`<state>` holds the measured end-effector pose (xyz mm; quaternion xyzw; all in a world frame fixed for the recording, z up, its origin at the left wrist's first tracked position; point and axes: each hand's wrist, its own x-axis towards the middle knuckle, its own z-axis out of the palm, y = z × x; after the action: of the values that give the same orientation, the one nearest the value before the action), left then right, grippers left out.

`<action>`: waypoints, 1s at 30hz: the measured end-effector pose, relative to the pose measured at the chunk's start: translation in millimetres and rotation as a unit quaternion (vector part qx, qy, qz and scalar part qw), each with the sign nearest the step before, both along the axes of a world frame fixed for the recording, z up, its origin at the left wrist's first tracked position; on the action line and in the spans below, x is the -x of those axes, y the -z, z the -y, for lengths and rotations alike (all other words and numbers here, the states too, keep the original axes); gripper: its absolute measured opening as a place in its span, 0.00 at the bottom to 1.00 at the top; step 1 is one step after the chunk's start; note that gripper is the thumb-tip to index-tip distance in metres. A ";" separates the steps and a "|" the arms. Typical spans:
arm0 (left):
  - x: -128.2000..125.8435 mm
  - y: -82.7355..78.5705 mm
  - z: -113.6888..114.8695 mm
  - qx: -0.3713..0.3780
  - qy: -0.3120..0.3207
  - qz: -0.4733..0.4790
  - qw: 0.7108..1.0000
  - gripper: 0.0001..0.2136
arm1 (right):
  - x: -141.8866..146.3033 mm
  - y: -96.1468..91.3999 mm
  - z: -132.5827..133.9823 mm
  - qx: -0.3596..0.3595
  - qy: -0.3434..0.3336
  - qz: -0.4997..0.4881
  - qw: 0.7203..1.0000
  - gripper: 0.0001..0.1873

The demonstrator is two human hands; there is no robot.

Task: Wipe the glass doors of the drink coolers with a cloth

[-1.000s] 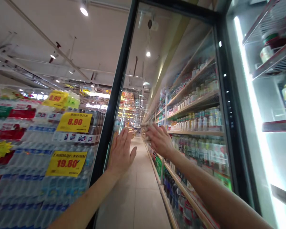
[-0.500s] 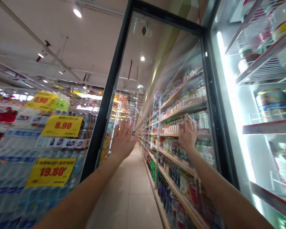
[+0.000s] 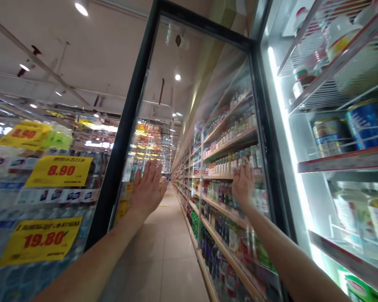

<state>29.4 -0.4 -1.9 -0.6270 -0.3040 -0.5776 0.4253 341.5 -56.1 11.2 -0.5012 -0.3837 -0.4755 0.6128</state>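
A glass cooler door [image 3: 204,54] in a black frame stands swung out before me. My left hand [image 3: 148,188] lies flat against the glass, fingers stretched out and pointing up. On the right part of the pane, my right hand [image 3: 243,188] presses with its fingers bent over a small crumpled cloth [image 3: 245,162]. Little of that cloth shows, pale and partly covered by the fingers. Through the glass or in its reflection appear long shelves of bottles [image 3: 229,167] and an aisle floor [image 3: 173,235].
The lit cooler to the right has wire shelves [image 3: 346,161] with cans [image 3: 329,134] and bottles [image 3: 353,214]. To the left of the door rise stacks of packed water bottles [image 3: 15,281] with yellow price signs [image 3: 59,171]. Lamps [image 3: 81,8] hang from the ceiling.
The whole view has shifted, so the door and hands sit further left and more of the cooler shows. Left hand stays flat on the glass; right hand has moved slightly down on the pane.
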 end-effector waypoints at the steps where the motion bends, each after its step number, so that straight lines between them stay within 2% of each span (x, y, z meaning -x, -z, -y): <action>1: 0.1 0.2 -0.3 -0.001 0.002 0.000 1.000 0.26 | 3.8 6.5 -0.7 0.020 -0.002 0.071 0.997 0.25; 3: 0.6 0.4 -0.8 0.001 0.005 -0.001 1.000 0.26 | 5.3 17.6 0.5 0.089 -0.006 0.228 0.970 0.22; 4: 0.9 0.4 -0.9 0.001 0.005 -0.001 1.000 0.26 | 0.1 19.9 3.0 0.117 -0.003 0.267 0.957 0.21; 5: 1.1 0.4 -0.8 0.002 0.003 -0.001 1.000 0.26 | -9.5 19.1 6.9 0.129 0.006 0.258 0.958 0.21; 8: 1.1 0.4 -0.9 -0.005 -0.009 -0.001 1.000 0.26 | -47.3 1.1 20.2 0.078 0.047 0.040 0.995 0.23; 10: 0.4 0.9 -1.8 -0.012 -0.013 0.001 1.000 0.25 | -54.8 -14.6 22.7 0.053 0.056 -0.037 0.996 0.24; 11: -0.1 1.4 -2.5 -0.014 -0.012 0.001 1.000 0.25 | -47.7 -20.5 20.3 0.055 0.053 -0.019 0.997 0.24; 13: -0.8 2.5 -4.0 -0.015 -0.008 0.002 1.000 0.25 | -14.8 -26.3 9.0 0.074 0.037 0.093 0.992 0.24; 15: -0.2 1.9 -4.5 -0.013 -0.006 0.004 1.000 0.25 | 26.4 -26.8 -5.4 0.098 0.011 0.271 0.958 0.22; 16: 0.8 0.1 -3.9 -0.012 -0.009 0.003 1.000 0.25 | 42.5 -27.0 -11.0 0.116 0.001 0.337 0.934 0.22; 17: 2.3 -3.2 -2.7 -0.011 -0.015 -0.002 1.000 0.24 | 52.3 -28.3 -14.5 0.120 -0.004 0.365 0.923 0.21; 18: 4.4 -8.2 -0.8 -0.009 -0.024 -0.010 1.000 0.24 | 54.8 -31.1 -15.7 0.116 -0.006 0.358 0.927 0.21; 19: 6.9 -14.9 1.6 -0.006 -0.034 -0.019 0.999 0.24 | 50.5 -35.7 -14.9 0.099 -0.006 0.313 0.945 0.21; 21: 12.8 -32.7 7.3 0.008 -0.054 -0.030 0.998 0.24 | 29.0 -49.7 -9.9 0.041 -0.005 0.175 0.984 0.22; 22: 15.8 -42.7 9.9 0.018 -0.062 -0.027 0.998 0.25 | 17.6 -58.2 -7.4 0.014 -0.007 0.119 0.993 0.22; 24: 21.5 -61.2 13.5 0.043 -0.075 -0.012 0.996 0.26 | 7.1 -74.7 -5.2 -0.017 -0.010 0.072 0.997 0.24; 25: 23.7 -68.4 14.2 0.051 -0.080 -0.006 0.995 0.26 | 11.2 -81.4 -6.1 -0.020 -0.012 0.076 0.997 0.24; 27: 26.6 -76.7 13.4 0.053 -0.086 0.000 0.995 0.26 | 37.7 -89.5 -11.4 -0.006 -0.013 0.121 0.993 0.23; 30: 27.9 -76.5 10.1 0.030 -0.086 0.000 0.996 0.27 | 93.1 -91.1 -19.8 0.044 -0.017 0.259 0.965 0.22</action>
<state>1.4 -10.5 74.7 -0.6112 -0.3743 -0.5291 0.4542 248.4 -36.3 102.3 -0.3807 -0.5587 -0.5610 0.4777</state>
